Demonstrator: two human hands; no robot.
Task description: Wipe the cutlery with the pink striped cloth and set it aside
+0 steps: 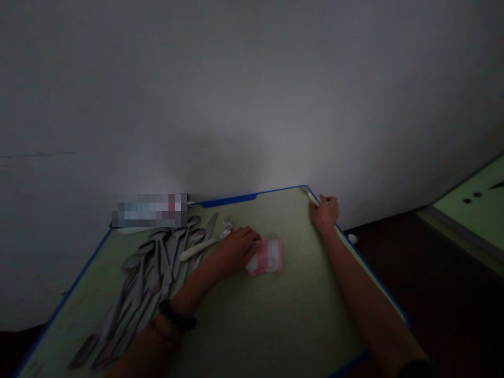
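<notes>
My left hand (236, 249) rests over the left edge of a small folded pink and white cloth (270, 256), its fingers curled down onto it. At the far right corner of the table, my right hand (326, 212) is closed on a white-handled piece of cutlery (313, 198). Its metal end points to the back left; whether it is a fork or a spoon is too small to tell. Just left of my left hand lies a white-handled fork (197, 249). Beside that, many metal spoons (159, 252) and a table knife (211, 224) lie in a loose pile.
The pale green table (299, 315) has a blue rim and stands against a grey wall (252, 94). A blurred-out package (149, 211) lies at the back left corner. Dark floor (417, 252) drops away on the right, with a small white object (353, 239) there.
</notes>
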